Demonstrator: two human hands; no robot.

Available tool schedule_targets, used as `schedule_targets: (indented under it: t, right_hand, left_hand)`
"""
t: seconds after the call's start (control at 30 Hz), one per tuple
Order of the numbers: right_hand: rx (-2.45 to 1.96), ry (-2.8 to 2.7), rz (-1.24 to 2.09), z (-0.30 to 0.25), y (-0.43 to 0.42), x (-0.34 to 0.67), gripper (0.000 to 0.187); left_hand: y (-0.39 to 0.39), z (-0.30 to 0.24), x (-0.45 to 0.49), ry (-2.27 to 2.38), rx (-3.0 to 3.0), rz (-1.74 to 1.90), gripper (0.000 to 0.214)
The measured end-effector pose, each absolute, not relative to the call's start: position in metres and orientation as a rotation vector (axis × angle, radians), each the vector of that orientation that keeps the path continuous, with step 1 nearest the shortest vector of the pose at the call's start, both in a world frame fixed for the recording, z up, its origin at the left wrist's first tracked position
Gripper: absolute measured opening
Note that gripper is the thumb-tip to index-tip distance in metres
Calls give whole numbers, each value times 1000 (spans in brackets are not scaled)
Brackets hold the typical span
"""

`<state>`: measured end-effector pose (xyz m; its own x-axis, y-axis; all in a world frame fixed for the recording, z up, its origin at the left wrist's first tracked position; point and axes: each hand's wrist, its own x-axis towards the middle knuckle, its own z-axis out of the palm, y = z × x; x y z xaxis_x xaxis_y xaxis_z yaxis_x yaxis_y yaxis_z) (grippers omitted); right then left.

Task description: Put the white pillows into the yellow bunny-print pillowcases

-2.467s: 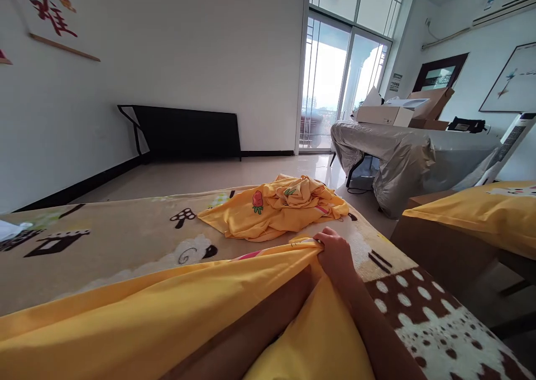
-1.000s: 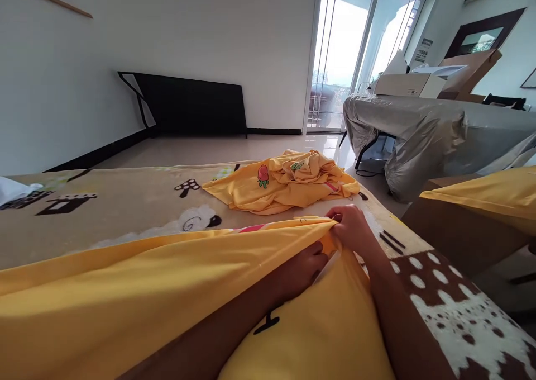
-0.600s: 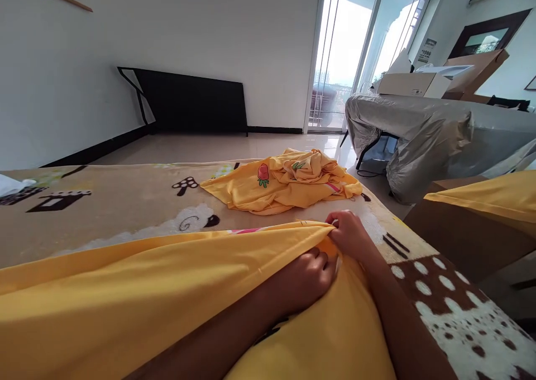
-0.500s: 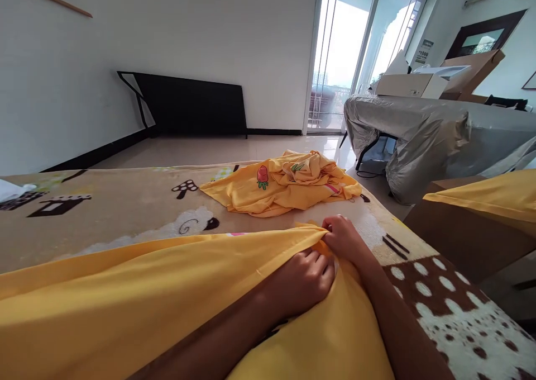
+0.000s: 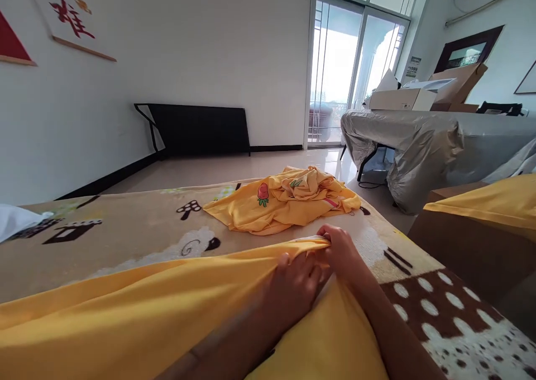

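The head camera looks down at two bare hands by a big yellow cloth. The cloth lies low in front, over the near part of a tan blanket, and runs from the left edge up to the hands. The right hand has a closed grip: its thumb and fingers pinch the top edge of the cloth. The left hand is just beside it, a bit lower. Its fingers bend in at the fold, but the tips are hidden and blurry, so I cannot tell if its grip is open or closed. A puffy yellow part fills the space between the arms. Past the hands, a crumpled yellow heap sits on the blanket, with a red and green picture on it. To the right, a yellow piece with a pointy corner lies on a brown box. Farther back, a counter with a shiny silver cover holds boxes, near a bright glass door.
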<state>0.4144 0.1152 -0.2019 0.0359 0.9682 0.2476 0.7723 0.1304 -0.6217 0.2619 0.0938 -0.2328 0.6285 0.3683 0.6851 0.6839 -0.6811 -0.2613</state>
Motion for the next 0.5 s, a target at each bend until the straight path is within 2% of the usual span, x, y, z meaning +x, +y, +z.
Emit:
schedule_targets:
  t: [0.17,0.27,0.37,0.5]
  right_hand:
    - [-1569,-1773,519,-215,126,413,28]
    - [-1510,-1787,624,-220,130,415,27]
    - [-1462,-1813,651,-219,125,420,30]
    - [-1573,-1841,463,-211,111,419,48]
  left_hand:
    - [87,-227,256,-420,-2219,-797,23]
    - [92,-227,258,-270,-2323,-884,21]
    - [97,-228,259,-365,-2567,-824,17]
    - [102,-236,258,-657,-2825,-578,21]
